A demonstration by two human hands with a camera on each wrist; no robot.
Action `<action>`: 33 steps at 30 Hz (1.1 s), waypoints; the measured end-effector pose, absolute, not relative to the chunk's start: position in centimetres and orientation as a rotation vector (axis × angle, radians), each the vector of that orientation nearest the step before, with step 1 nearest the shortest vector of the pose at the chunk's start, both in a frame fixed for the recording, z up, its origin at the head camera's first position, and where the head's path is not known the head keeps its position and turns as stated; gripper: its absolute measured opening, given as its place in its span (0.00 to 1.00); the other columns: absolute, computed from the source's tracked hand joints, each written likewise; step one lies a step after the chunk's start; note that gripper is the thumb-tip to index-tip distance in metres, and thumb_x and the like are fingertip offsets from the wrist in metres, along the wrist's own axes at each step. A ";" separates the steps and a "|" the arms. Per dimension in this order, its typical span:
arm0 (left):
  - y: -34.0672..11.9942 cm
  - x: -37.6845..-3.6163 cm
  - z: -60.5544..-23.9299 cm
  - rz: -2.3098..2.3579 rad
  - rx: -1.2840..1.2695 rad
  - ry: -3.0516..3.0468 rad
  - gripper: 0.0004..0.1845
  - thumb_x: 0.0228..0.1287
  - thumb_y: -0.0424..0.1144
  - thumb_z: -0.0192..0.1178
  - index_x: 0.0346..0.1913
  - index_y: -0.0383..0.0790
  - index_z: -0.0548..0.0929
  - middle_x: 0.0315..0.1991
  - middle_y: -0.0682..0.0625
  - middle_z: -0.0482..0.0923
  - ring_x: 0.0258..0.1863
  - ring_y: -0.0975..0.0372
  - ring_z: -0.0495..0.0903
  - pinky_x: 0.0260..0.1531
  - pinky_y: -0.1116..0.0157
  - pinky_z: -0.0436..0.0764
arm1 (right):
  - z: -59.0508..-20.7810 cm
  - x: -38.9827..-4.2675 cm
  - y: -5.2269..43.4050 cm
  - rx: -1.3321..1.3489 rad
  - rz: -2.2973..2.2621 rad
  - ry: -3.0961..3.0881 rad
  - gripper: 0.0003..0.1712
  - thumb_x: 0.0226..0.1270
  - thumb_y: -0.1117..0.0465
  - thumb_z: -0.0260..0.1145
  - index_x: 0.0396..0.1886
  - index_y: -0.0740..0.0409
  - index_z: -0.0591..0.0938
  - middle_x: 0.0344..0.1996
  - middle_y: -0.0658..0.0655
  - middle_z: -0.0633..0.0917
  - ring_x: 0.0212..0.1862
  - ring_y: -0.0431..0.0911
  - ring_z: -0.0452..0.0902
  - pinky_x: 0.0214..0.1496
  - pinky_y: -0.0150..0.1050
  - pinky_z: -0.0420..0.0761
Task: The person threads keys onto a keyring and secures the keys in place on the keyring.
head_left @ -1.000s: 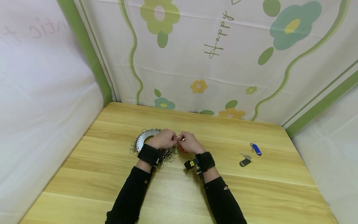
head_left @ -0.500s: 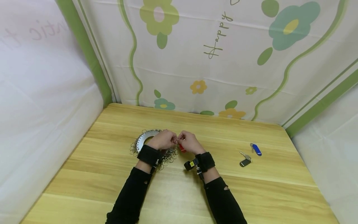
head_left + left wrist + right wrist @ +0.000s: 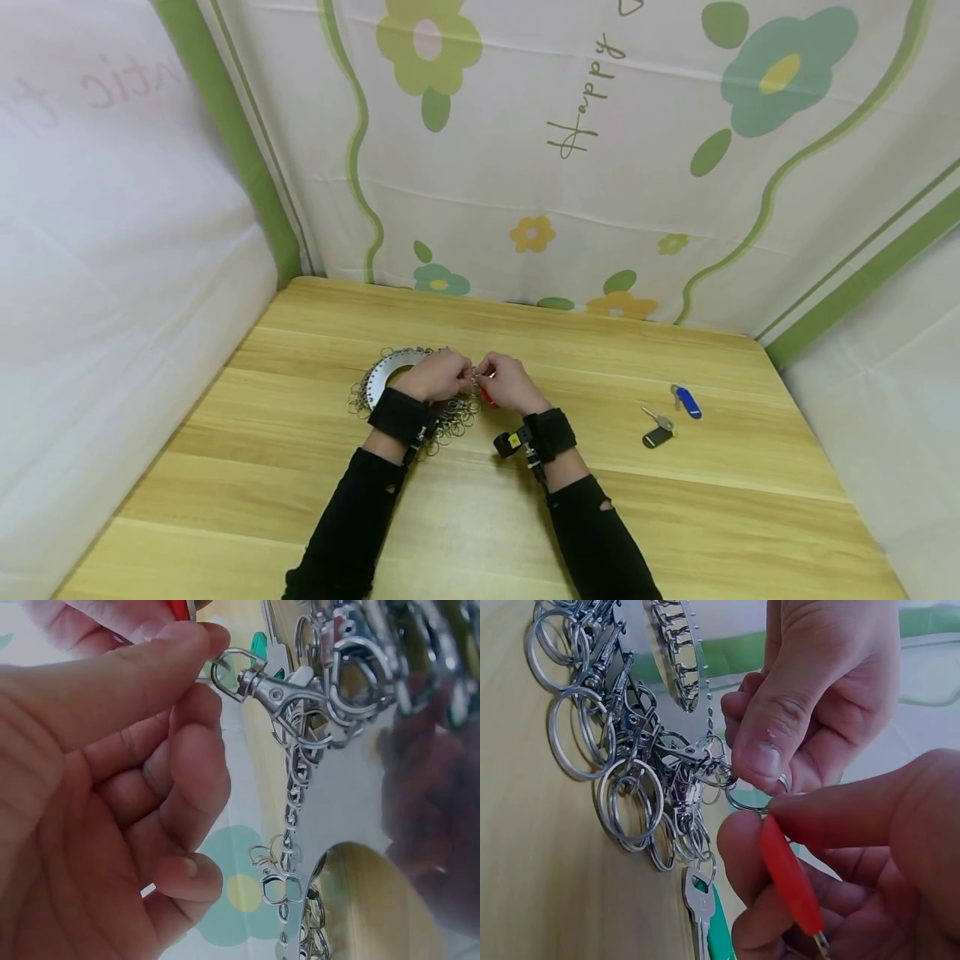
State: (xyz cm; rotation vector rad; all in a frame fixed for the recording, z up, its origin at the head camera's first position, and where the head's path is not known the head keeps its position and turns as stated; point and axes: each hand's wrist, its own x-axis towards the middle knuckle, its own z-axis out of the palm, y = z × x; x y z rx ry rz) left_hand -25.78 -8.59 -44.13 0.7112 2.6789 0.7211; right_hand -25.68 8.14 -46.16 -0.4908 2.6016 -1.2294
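A silver ring-shaped plate (image 3: 377, 377), hung all round with snap hooks and split rings, is at the left of the table. My left hand (image 3: 437, 375) reaches over its right side. In the left wrist view, its thumb and forefinger pinch the loop end of a snap hook (image 3: 276, 696) at the plate's edge. Beside it my right hand (image 3: 512, 383) pinches a red key tag (image 3: 791, 876) by its ring end. A split ring (image 3: 744, 799) spans the short gap between both hands' fingertips. Part of a key shows below the red tag.
On the plate hangs a key (image 3: 698, 898) with a green tag (image 3: 720, 928). Further right on the wooden table (image 3: 735, 492) lie a key with a black tag (image 3: 657, 437) and one with a blue tag (image 3: 687, 403). Printed fabric walls (image 3: 480, 167) stand behind and at both sides.
Both hands stay nearly in place at the plate's right edge, with small finger movements. The red tag has shifted slightly by the right hand.
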 end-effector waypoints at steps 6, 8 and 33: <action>-8.5 -25.9 -44.2 0.725 0.680 2.689 0.11 0.68 0.38 0.57 0.30 0.34 0.80 0.18 0.51 0.72 0.10 0.62 0.71 0.21 0.68 0.72 | -46.1 -25.6 8.1 -0.533 -1.228 2.575 0.03 0.68 0.64 0.60 0.34 0.59 0.76 0.31 0.55 0.80 0.21 0.43 0.73 0.24 0.35 0.73; -8.5 -25.9 -44.2 0.751 0.672 2.691 0.10 0.67 0.37 0.57 0.29 0.34 0.80 0.17 0.51 0.72 0.09 0.62 0.71 0.19 0.68 0.72 | -46.0 -25.6 8.1 -0.540 -1.237 2.569 0.03 0.69 0.64 0.59 0.34 0.59 0.76 0.31 0.55 0.79 0.23 0.43 0.73 0.24 0.36 0.73; -8.8 -25.9 -44.4 0.731 0.751 2.692 0.11 0.68 0.35 0.56 0.28 0.35 0.80 0.15 0.52 0.72 0.11 0.62 0.72 0.64 0.57 0.60 | -46.1 -25.6 8.2 -0.470 -1.223 2.626 0.02 0.68 0.66 0.60 0.35 0.61 0.77 0.26 0.55 0.78 0.21 0.43 0.73 0.22 0.35 0.71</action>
